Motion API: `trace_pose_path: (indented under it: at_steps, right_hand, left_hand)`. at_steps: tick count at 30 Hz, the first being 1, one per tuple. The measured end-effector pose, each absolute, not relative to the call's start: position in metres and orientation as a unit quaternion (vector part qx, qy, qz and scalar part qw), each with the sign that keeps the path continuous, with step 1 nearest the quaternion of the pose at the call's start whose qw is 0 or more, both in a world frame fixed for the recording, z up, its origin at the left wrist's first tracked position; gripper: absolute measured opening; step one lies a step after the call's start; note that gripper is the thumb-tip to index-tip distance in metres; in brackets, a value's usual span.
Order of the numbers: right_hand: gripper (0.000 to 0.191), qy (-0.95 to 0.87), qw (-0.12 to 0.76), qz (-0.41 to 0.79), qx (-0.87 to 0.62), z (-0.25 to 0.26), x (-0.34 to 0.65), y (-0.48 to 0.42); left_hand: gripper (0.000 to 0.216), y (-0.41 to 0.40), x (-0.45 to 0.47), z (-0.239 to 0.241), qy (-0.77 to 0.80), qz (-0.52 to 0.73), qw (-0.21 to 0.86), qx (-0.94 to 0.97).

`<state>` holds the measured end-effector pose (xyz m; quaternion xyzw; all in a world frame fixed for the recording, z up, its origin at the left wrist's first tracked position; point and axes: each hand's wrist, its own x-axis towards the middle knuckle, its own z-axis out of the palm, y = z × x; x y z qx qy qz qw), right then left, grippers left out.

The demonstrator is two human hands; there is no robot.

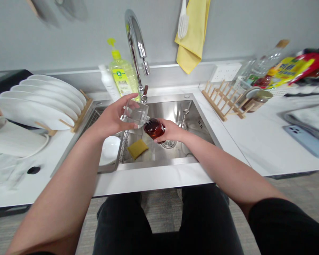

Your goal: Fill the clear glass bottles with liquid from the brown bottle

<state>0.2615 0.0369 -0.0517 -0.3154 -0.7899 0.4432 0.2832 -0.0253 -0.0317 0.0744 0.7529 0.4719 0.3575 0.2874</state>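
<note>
My left hand (113,117) grips a clear drinking glass (135,114), tilted on its side above the steel sink (175,161). My right hand (171,131) holds a small dark brown bottle (153,128), tipped with its mouth against the rim of the glass. Both hands meet over the middle of the basin, just below the tall chrome tap (135,42). A yellow sponge (137,148) lies on the sink floor beneath them, and a white bowl (109,149) rests in the wire basket at the sink's left.
White plates (39,101) stand in a wooden rack at left, beside a white mug (13,140). Yellow-green dish soap (123,76) stands behind the sink. An empty wooden rack (223,101), jars, bottles and a phone (307,140) sit on the right counter. A yellow cloth (192,35) hangs above.
</note>
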Motion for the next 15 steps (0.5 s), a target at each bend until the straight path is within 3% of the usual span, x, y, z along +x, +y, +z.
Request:
trace_pose_path:
  at_steps: [15]
  right_hand:
    - [0.099,-0.783,0.296,0.445,-0.317,-0.048,0.26,0.031]
  left_hand:
    - [0.111,-0.025,-0.033,0.088,0.474,0.325,0.271,0.772]
